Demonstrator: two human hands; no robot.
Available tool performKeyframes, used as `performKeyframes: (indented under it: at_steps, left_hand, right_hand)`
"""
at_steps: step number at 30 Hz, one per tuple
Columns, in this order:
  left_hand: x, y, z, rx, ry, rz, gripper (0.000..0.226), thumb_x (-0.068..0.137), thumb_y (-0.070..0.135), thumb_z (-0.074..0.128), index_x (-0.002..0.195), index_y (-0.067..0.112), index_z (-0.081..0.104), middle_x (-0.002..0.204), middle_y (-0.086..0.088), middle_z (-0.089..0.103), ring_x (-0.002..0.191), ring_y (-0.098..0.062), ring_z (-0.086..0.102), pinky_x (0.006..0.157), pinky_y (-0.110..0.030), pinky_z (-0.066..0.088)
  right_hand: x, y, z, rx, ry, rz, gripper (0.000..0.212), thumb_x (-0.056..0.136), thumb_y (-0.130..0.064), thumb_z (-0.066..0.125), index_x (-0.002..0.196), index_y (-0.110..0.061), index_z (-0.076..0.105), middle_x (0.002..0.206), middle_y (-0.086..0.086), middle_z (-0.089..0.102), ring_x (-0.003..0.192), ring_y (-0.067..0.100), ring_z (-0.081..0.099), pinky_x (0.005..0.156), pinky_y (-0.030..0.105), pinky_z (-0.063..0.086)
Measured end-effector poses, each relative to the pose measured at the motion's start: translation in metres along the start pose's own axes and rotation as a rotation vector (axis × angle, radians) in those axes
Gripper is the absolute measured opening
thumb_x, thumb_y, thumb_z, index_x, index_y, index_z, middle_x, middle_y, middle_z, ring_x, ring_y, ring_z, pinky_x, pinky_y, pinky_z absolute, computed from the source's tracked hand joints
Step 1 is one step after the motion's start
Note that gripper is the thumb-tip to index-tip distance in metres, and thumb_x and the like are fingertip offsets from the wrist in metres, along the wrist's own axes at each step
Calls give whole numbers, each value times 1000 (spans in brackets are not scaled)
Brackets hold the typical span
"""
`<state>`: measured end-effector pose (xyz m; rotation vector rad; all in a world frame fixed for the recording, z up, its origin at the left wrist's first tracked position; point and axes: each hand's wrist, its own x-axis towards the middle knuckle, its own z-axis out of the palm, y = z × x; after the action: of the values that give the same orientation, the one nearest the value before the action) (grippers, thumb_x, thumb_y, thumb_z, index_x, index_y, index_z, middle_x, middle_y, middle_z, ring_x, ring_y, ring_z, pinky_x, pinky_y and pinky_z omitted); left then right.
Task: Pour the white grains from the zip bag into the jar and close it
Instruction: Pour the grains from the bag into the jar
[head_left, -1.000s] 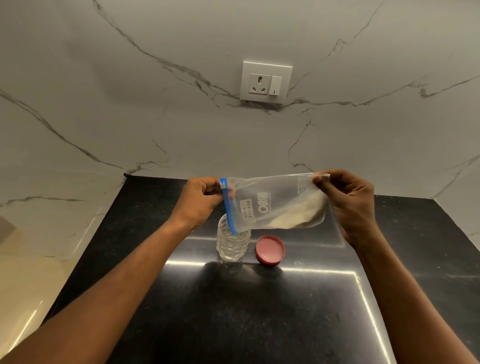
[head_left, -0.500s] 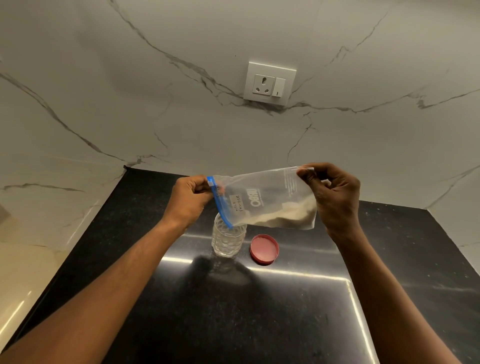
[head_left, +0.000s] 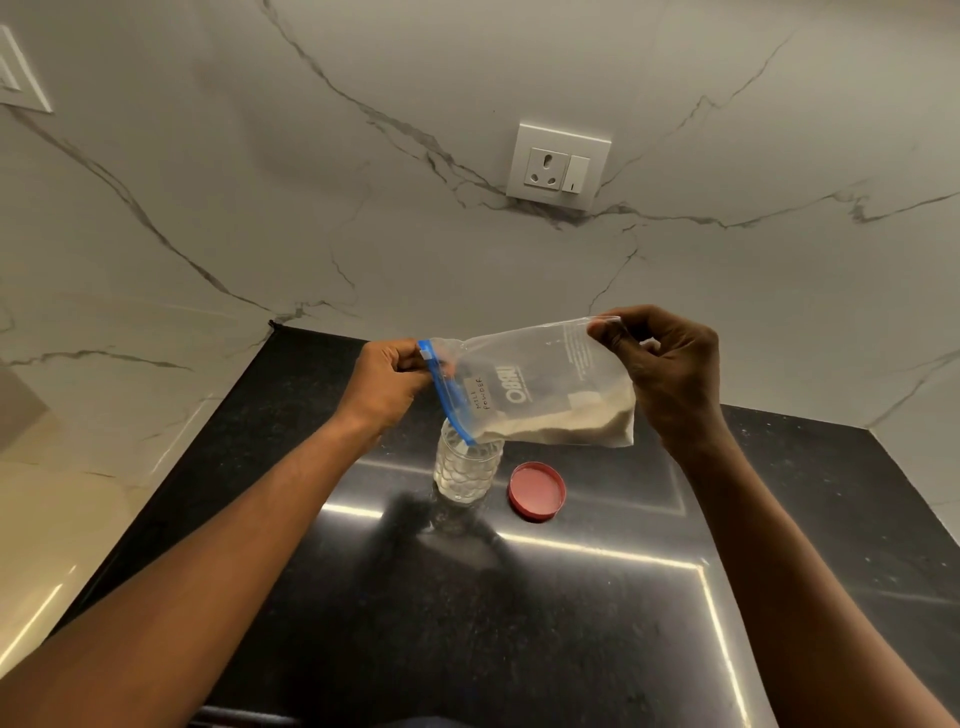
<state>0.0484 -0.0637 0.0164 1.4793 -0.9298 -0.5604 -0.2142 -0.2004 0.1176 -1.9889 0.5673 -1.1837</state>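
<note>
Both hands hold a clear zip bag (head_left: 540, 384) sideways above the counter. My left hand (head_left: 387, 384) pinches the blue zip end, which hangs right over the mouth of a clear dimpled jar (head_left: 467, 467). My right hand (head_left: 670, 374) grips the bag's raised bottom corner. White grains (head_left: 571, 423) lie along the bag's lower edge, reaching toward the zip end. The jar stands upright and open. Its red lid (head_left: 536, 491) lies flat on the counter just to the right of it.
The black polished counter (head_left: 467, 623) meets a white marble wall behind and on both sides. A white wall socket (head_left: 558, 166) sits above the work spot. The counter's left edge drops off to a beige floor (head_left: 47, 545).
My right hand has lifted the bag's bottom end, tilting the bag more steeply. The grains have slid toward the zip end over the jar.
</note>
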Motion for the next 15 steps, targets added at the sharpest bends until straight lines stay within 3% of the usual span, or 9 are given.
performKeyframes:
  at_steps: [8,15]
  left_hand:
    - [-2,-1,3,-35,8,-26,22,93,6,77,114,13,79,113,-1,81,106,-15,78,96,-42,63]
    - [-4,-6,3,-79,5,-31,21,92,8,78,107,22,81,106,9,83,103,-11,79,92,-34,64]
  right_hand:
    - [-2,-2,0,-17,-4,-5,4,93,-19,78,97,-18,78,94,-2,78,82,45,69,72,65,57]
    - [1,-4,2,-49,-18,-17,5,91,-20,80,95,-21,79,88,-10,79,76,50,65,65,61,56]
